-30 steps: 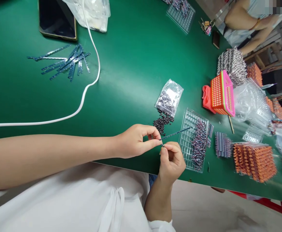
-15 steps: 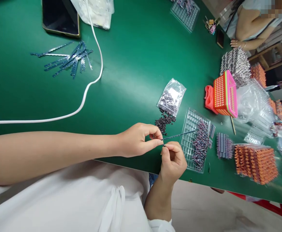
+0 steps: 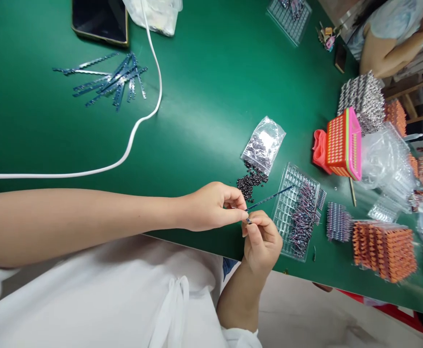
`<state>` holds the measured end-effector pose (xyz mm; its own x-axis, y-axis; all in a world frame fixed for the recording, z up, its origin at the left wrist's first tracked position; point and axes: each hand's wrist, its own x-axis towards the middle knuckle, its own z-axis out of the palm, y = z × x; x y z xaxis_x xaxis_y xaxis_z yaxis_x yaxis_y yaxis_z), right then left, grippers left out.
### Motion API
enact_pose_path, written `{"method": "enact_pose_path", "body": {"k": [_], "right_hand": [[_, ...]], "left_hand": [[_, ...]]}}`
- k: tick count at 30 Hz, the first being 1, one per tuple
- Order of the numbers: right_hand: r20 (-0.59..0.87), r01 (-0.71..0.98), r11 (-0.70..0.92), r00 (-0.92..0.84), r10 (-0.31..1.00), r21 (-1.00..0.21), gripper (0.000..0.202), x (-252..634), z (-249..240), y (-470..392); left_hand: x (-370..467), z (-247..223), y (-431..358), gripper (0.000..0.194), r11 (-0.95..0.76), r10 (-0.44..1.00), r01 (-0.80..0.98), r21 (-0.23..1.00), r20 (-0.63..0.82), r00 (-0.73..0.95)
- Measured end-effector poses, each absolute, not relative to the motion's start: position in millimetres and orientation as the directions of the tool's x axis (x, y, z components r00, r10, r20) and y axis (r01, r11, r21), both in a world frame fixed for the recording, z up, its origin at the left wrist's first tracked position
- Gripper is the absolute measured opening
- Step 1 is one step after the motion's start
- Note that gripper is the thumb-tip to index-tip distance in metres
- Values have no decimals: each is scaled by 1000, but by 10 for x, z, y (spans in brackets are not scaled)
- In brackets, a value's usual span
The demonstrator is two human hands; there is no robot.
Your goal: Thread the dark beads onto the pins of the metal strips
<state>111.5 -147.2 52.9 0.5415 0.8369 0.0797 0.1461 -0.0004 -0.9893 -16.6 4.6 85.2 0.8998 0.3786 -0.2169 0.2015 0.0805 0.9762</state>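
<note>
My left hand (image 3: 216,207) reaches in from the left, its thumb and fingertips pinching a thin dark-blue notched strip (image 3: 271,197). The strip slants up to the right, over a clear compartment tray (image 3: 282,208). Just below, my right hand (image 3: 262,240) is closed, with a tiny dark shiny piece (image 3: 248,221) between thumb and index finger. The fingertips of both hands nearly meet; whether the piece touches the strip I cannot tell. Beyond my left hand lie loose dark beads (image 3: 251,182), spilling from a clear plastic bag (image 3: 264,145).
Blue and pink thin pieces (image 3: 303,220) heap on the tray. More blue strips (image 3: 119,79) lie far left, near a phone (image 3: 100,19) and white cable (image 3: 131,140). Right stand a basket (image 3: 338,145) and orange stacks (image 3: 383,251). Another person (image 3: 385,48) sits at upper right.
The view has shifted slightly. My hands stay together, and the strip tilts more steeply upward. The dark piece at my right fingertips shows more plainly. The other person's hand has moved off the table.
</note>
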Motion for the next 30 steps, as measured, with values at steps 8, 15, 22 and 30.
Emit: {"method": "enact_pose_path", "body": {"k": [8,15,22,30], "right_hand": [[72,168,-23,540,839,-986,11,1110,534,-1454],[75,203,-48,556,828,-978,12,1107,533,-1456],[68,168,-35,567,821,-985,6,1106,548,-1461],[32,62,-3,558,829,-998,1,1109,552,-1447]], "left_hand": [[-163,839,32,21,154,376,212,965,-255,891],[-172,827,25,20,137,400,199,970,-238,885],[-166,835,35,18,101,409,176,979,-202,890],[-160,857,50,21,122,384,215,969,-246,890]]}}
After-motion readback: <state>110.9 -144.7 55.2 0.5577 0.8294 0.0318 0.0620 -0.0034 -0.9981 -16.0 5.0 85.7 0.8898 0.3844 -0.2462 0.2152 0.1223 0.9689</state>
